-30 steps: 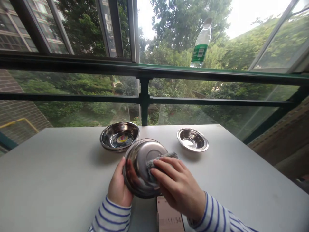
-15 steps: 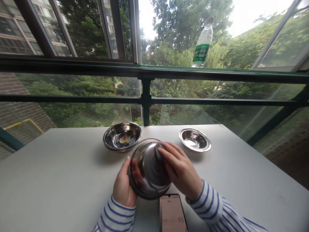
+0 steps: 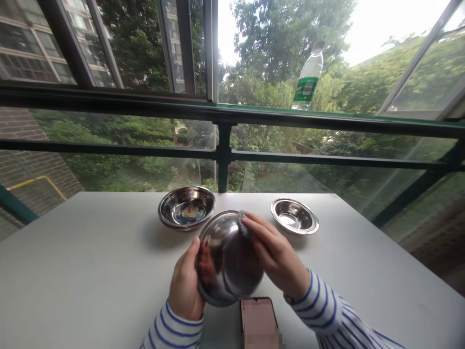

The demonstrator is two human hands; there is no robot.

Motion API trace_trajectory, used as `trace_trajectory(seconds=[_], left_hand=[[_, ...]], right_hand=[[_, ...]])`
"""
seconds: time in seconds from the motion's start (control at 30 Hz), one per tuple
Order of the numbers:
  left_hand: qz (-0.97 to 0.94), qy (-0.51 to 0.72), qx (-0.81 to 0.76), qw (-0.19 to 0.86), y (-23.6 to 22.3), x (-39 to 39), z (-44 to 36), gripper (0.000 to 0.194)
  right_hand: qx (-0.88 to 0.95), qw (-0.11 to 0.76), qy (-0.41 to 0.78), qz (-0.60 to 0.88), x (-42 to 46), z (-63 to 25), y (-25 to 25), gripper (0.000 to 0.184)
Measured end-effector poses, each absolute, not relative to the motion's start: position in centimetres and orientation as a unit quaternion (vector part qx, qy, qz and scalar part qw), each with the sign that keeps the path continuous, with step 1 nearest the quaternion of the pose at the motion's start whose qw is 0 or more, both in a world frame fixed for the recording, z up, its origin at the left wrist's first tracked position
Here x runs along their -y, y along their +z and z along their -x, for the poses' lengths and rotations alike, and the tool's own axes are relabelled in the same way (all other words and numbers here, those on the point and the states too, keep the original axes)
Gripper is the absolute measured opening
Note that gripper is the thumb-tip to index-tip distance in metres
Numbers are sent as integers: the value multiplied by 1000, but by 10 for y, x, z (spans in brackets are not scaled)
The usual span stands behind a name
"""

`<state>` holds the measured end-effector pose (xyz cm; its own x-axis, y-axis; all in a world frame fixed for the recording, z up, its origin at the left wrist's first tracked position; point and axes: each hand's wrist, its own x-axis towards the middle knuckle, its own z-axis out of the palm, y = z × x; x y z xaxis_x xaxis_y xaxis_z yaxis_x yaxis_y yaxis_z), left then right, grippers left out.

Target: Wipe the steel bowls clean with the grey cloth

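My left hand [image 3: 186, 278] grips the rim of a shiny stainless steel bowl [image 3: 221, 261] from the left, thumb along its side. The bowl is tilted, with its rounded outside and base turned up toward me. My right hand [image 3: 278, 252] is closed over a small grey wad [image 3: 242, 222], which looks like a scouring pad or cloth. It presses the wad against the upper right of the bowl's outer surface. Most of the wad is hidden under my fingers.
A steel bowl [image 3: 169, 206] with a round sticker inside stands at the back left, apparently stacked. Another steel bowl [image 3: 314, 225] is at the back right. A phone [image 3: 258, 315] lies below my hands on the white table [image 3: 90, 271]. A bottle [image 3: 307, 87] stands on the railing [image 3: 145, 111].
My right hand has slid the wad up to the bowl's upper edge. The bowl has turned and shifted slightly right, still in my left hand. The whole view has moved a little.
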<state>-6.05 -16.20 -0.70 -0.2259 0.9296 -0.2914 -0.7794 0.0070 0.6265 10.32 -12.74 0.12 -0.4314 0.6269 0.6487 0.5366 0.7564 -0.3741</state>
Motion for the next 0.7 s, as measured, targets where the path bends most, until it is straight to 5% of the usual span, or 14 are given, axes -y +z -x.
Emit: trace_trajectory(seconds=[0.17,0.37,0.7], left_hand=[[-147,711,-368,581,-11,164,62,21],[-194,719,-401,533,-15,165,65,23],[-248,713,-418,506,-25,168,62,24]], right_hand=[[841,403,93,348,124,-90,21,34],[934,290,6,208,149,-64,34,30],[831,390,156,364,100,-70,32,28]])
